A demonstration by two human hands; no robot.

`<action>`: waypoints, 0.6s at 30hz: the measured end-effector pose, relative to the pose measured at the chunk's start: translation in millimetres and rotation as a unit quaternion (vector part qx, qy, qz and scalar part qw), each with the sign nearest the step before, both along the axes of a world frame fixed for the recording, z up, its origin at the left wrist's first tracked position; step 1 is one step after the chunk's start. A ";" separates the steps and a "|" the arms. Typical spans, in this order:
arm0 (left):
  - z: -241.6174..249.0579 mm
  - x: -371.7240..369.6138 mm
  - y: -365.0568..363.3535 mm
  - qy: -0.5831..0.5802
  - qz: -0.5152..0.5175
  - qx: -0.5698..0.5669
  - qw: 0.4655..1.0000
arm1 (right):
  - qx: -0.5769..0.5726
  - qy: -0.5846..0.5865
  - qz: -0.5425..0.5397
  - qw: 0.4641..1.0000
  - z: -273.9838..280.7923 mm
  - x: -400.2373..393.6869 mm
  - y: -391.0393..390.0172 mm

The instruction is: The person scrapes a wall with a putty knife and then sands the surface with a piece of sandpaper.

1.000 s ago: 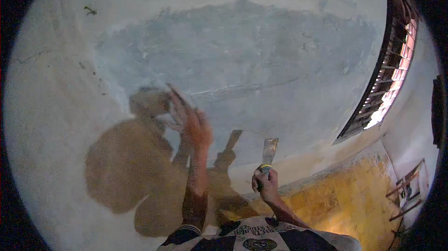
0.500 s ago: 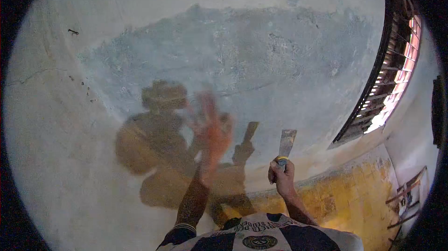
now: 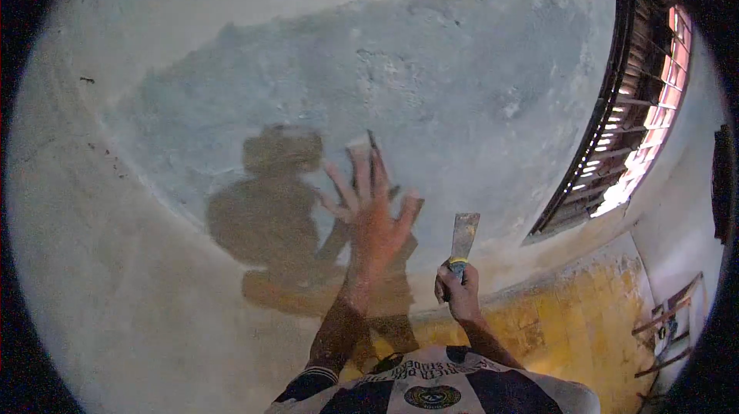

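Plastered ceiling [image 3: 231, 275], pale at left edge, with grey patch [image 3: 369, 67] across middle; barred window [image 3: 623, 129] at right edge, yellow wall [image 3: 562, 329] below. Left hand [image 3: 372, 217] raised, fingers spread apart, at patch's lower edge. Right hand [image 3: 459, 294] clamped on putty knife [image 3: 463, 237]: flat, smeared blade upright, near ceiling's lower right edge.

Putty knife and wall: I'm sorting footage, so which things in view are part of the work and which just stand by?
In use:
putty knife in right hand
left hand spread on grey patch

Standing by:
window grille
wooden frame
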State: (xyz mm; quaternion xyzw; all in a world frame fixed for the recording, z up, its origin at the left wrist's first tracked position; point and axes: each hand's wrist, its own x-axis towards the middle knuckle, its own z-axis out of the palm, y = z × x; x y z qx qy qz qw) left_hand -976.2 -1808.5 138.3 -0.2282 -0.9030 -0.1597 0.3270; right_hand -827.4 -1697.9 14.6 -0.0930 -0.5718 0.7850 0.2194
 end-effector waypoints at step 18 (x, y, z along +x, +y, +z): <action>2.6 -24.7 52.9 -0.007 -0.103 0.178 0.979 | -0.036 0.005 -0.041 0.998 -25.6 23.2 60.0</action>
